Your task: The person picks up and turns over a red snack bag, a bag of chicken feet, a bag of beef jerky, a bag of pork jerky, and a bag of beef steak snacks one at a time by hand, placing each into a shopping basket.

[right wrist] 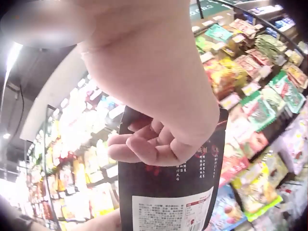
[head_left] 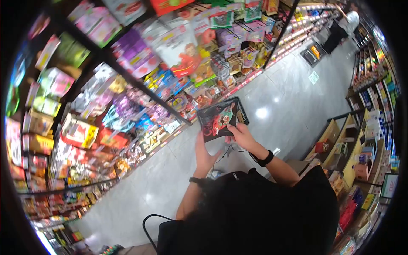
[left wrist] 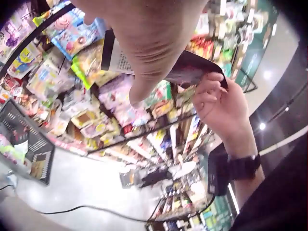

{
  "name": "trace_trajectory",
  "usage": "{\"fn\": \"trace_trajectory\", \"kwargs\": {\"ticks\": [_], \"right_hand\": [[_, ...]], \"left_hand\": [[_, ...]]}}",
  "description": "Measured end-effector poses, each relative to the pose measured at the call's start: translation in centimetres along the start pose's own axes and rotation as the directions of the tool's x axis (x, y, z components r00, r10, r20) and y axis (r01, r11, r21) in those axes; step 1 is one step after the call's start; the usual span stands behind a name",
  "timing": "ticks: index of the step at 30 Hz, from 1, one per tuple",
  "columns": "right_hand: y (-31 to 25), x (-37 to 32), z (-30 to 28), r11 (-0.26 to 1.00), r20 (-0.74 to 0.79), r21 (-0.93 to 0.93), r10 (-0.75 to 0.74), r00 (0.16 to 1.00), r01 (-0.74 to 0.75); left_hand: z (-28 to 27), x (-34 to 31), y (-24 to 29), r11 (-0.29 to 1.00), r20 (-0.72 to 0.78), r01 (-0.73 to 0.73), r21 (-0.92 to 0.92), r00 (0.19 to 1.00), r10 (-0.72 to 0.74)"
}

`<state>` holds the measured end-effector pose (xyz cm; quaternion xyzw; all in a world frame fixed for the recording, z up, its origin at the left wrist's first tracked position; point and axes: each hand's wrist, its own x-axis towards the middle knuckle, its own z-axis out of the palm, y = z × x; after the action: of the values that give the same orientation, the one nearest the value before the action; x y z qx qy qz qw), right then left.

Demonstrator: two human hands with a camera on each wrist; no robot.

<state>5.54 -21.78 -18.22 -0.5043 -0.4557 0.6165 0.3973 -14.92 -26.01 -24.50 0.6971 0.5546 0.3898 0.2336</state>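
A black snack pouch (head_left: 217,122) with a red and green food picture is held up in front of the body. My right hand (head_left: 244,137) pinches it near one corner, with curled fingers against its back in the right wrist view. That back (right wrist: 144,180) carries white print and a white label (right wrist: 166,211) with a barcode. Along the pouch's other side, my left hand (head_left: 205,155) touches the edge, its thumb spread away from the pouch. The left wrist view shows this left hand (left wrist: 151,43) overlapping the pouch, its fingertips partly hidden.
Below the pouch, a black shopping basket (head_left: 243,111) stands on the grey floor (head_left: 272,114); packages lie in it. Shelves of bagged snacks (head_left: 182,46) line the left. Wooden shelving (head_left: 335,136) stands at the right. A person (head_left: 340,32) is farther down the aisle beside another dark basket (head_left: 312,54).
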Motion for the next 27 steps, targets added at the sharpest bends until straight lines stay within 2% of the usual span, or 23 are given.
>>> {"fn": "trace_trajectory", "kwargs": {"ticks": [1, 3, 4, 6, 7, 8, 10, 11, 12, 15, 16, 18, 21, 24, 27], "right_hand": [[-2.7, -1.5, 1.3, 0.995, 0.067, -0.025, -0.093, 0.993, 0.095], [-8.7, -4.2, 4.2, 0.994, 0.209, 0.046, -0.106, 0.972, 0.099], [-11.1, -4.8, 5.6, 0.992, 0.280, 0.081, -0.115, 0.953, 0.096], [-13.7, -5.0, 7.7, 0.981, 0.415, 0.046, -0.193, 0.889, 0.191], [-15.0, -4.8, 8.6, 0.969, 0.482, 0.032, -0.229, 0.846, 0.244], [-17.0, -5.0, 9.4, 0.960, 0.515, 0.036, -0.257, 0.818, 0.279], [-20.4, -5.6, 10.9, 0.941, 0.584, 0.041, -0.295, 0.756, 0.335], [-20.7, -5.6, 11.3, 0.909, 0.554, -0.007, -0.344, 0.758, 0.418], [-20.6, -5.9, 11.7, 0.884, 0.524, -0.018, -0.390, 0.757, 0.467], [-18.3, -7.6, 12.5, 0.712, 0.348, -0.153, -0.610, 0.712, 0.685], [-17.9, -8.4, 12.2, 0.687, 0.341, -0.257, -0.593, 0.729, 0.679], [-17.2, -9.5, 11.7, 0.476, 0.385, -0.351, -0.712, 0.587, 0.807], [-15.8, -10.3, 11.7, 0.408, 0.351, -0.393, -0.761, 0.545, 0.824], [-15.1, -11.1, 11.4, 0.433, 0.323, -0.436, -0.743, 0.586, 0.789], [-14.1, -11.7, 11.4, 0.432, 0.316, -0.448, -0.743, 0.590, 0.783]], "left_hand": [[-1.5, 0.7, 0.9, 0.999, -0.080, -0.016, -0.045, 0.997, 0.013], [-4.7, 0.5, 2.1, 0.991, -0.226, -0.054, -0.120, 0.974, 0.025], [-6.4, 0.6, 2.7, 0.989, -0.239, -0.070, -0.130, 0.970, 0.037], [-9.7, 0.5, 4.3, 0.983, -0.262, -0.102, -0.153, 0.963, 0.059], [-10.7, 0.6, 5.8, 0.982, -0.363, -0.116, -0.148, 0.930, 0.055], [-12.0, 0.5, 6.5, 0.970, -0.291, -0.010, -0.242, 0.954, -0.063], [-14.1, -0.4, 7.4, 0.883, -0.117, 0.217, -0.416, 0.950, -0.288], [-14.6, -0.7, 8.2, 0.801, -0.139, 0.160, -0.577, 0.947, -0.289], [-15.3, -1.3, 8.8, 0.741, -0.147, 0.168, -0.650, 0.929, -0.339], [-17.5, -2.7, 10.2, 0.558, -0.148, 0.147, -0.817, 0.881, -0.449], [-18.0, -3.1, 10.3, 0.522, -0.137, 0.145, -0.841, 0.875, -0.464], [-18.8, -4.3, 10.3, 0.441, -0.097, 0.153, -0.885, 0.864, -0.495], [-19.6, -5.5, 10.7, 0.442, -0.130, 0.116, -0.890, 0.863, -0.488], [-19.8, -6.4, 11.3, 0.449, -0.131, 0.113, -0.886, 0.869, -0.478], [-19.6, -7.5, 12.0, 0.489, -0.136, 0.139, -0.861, 0.863, -0.486]]}}
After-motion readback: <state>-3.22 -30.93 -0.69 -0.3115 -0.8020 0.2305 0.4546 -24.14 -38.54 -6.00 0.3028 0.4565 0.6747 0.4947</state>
